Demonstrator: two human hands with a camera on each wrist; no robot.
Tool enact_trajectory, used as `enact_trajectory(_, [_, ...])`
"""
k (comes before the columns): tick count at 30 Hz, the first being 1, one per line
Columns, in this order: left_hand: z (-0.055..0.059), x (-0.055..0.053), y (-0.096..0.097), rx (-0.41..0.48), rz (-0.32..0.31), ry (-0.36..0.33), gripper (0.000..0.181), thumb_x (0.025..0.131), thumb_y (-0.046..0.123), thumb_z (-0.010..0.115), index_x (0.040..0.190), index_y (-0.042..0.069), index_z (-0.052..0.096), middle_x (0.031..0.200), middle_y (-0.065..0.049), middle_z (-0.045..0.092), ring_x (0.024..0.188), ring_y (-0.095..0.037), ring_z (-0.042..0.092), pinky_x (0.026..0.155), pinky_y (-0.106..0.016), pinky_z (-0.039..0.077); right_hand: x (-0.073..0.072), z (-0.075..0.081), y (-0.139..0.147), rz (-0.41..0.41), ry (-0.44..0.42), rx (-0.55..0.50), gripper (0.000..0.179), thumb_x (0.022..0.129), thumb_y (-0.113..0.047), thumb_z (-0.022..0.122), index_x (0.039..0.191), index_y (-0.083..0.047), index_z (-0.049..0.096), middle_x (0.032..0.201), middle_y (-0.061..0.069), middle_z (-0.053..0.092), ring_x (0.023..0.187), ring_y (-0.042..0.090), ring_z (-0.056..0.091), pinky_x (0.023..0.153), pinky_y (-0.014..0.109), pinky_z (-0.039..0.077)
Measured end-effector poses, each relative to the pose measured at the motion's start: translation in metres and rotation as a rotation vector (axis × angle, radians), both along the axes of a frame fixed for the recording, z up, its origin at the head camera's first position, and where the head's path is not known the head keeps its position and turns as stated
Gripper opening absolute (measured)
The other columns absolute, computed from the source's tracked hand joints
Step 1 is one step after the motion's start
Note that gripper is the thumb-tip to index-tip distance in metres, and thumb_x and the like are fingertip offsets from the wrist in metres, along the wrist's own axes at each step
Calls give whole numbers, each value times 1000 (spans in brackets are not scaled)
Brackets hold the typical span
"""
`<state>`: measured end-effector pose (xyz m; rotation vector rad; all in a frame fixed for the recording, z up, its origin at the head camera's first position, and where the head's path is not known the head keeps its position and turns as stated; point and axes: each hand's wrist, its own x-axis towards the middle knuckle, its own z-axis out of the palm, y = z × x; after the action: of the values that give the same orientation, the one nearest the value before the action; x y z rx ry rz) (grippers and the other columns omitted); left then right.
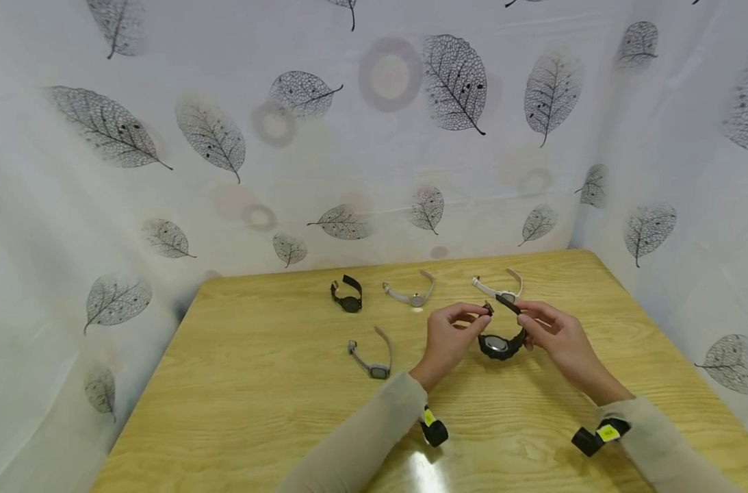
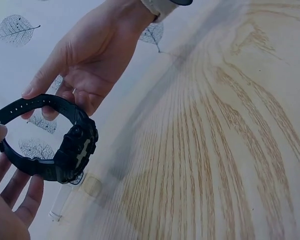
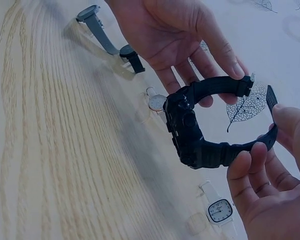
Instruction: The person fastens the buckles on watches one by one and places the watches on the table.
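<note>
A chunky black wristwatch [image 1: 497,346] is held in the air above the table, its strap unfastened and its case hanging lowest. My left hand [image 1: 449,340] pinches the buckle end of the strap between thumb and fingers. On the other side, my right hand [image 1: 561,341] grips the holed strap end, thumb on one face and fingers on the other. In the right wrist view the two ends of the black watch [image 3: 185,127] stand apart, with a gap between them. The left wrist view shows the holes in the strap held by the right hand [image 2: 90,55].
Behind the hands lies a white square-faced watch [image 1: 508,296]. To its left are a white round-faced watch [image 1: 417,300] and a black watch [image 1: 351,304]. A grey watch [image 1: 379,371] lies left of my left hand. The wooden table [image 1: 238,397] meets a leaf-patterned curtain [image 1: 374,157].
</note>
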<state>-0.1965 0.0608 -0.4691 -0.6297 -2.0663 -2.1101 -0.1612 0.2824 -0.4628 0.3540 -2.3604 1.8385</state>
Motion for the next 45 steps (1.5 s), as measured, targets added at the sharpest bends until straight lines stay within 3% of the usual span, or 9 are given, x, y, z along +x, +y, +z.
enact_trajectory(9, [1, 0, 0, 34, -58, -38, 8, 93, 13, 78, 101, 11, 80, 96, -2, 74, 77, -17, 66, 51, -36, 61, 1, 3, 0, 2, 0, 14, 34, 106, -12, 59, 136, 4, 60, 106, -2, 69, 73, 17, 65, 65, 32, 61])
enact_trajectory(15, [1, 0, 1, 108, -104, -88, 8, 94, 6, 76, 102, 5, 79, 100, -9, 73, 86, -16, 69, 59, -38, 63, 1, 4, 0, 4, 8, 18, 35, 106, -12, 59, 137, 5, 59, 108, -3, 70, 75, 18, 66, 68, 34, 62])
enact_trajectory(23, [-1, -1, -1, 144, -125, -107, 9, 93, 5, 76, 101, 1, 78, 100, -7, 73, 90, -44, 69, 64, -41, 64, 1, 4, -2, 16, 0, -15, 34, 105, -9, 60, 136, 6, 59, 105, 5, 68, 74, 20, 65, 70, 36, 63])
enact_trajectory(27, [-2, -2, -1, 143, -117, -101, 10, 93, 7, 77, 101, 1, 78, 99, -7, 73, 83, -50, 68, 62, -41, 64, 0, 3, -2, 16, 8, -4, 34, 105, -9, 59, 136, 6, 59, 105, 5, 68, 74, 20, 66, 70, 36, 63])
enact_trajectory(30, [-3, -3, -1, 131, -100, -89, 12, 93, 10, 78, 102, 3, 78, 99, -7, 74, 78, -45, 69, 60, -39, 64, 0, 2, -2, 22, 8, 1, 33, 106, -9, 59, 136, 6, 60, 106, 3, 69, 75, 21, 68, 70, 36, 63])
enact_trajectory(34, [-2, -4, -3, 100, -82, -94, 17, 92, 11, 79, 109, 9, 79, 99, -3, 74, 82, -25, 71, 58, -39, 63, 0, 2, -1, 34, 3, 2, 34, 106, -9, 58, 136, 6, 59, 109, 1, 70, 77, 23, 69, 71, 37, 63])
enact_trajectory(37, [0, -4, -5, 52, -76, -109, 21, 91, 13, 81, 112, 13, 79, 99, 0, 75, 83, -12, 68, 59, -46, 63, 1, 2, 0, 39, 1, 12, 35, 106, -10, 59, 137, 6, 59, 110, 0, 70, 78, 25, 70, 71, 37, 63])
enact_trajectory(41, [2, -5, -7, -8, -77, -114, 21, 90, 17, 82, 111, 17, 81, 96, 3, 75, 81, -6, 64, 62, -54, 62, 1, 2, 1, 48, -1, 28, 35, 106, -11, 59, 137, 5, 60, 110, -1, 70, 79, 28, 71, 72, 36, 63])
enact_trajectory(45, [1, -7, -8, -40, -78, -105, 20, 91, 18, 81, 111, 17, 81, 96, 7, 74, 83, -4, 63, 59, -41, 62, 1, 3, 0, 58, -7, 24, 35, 106, -10, 60, 136, 7, 60, 110, 2, 70, 82, 29, 72, 73, 36, 63])
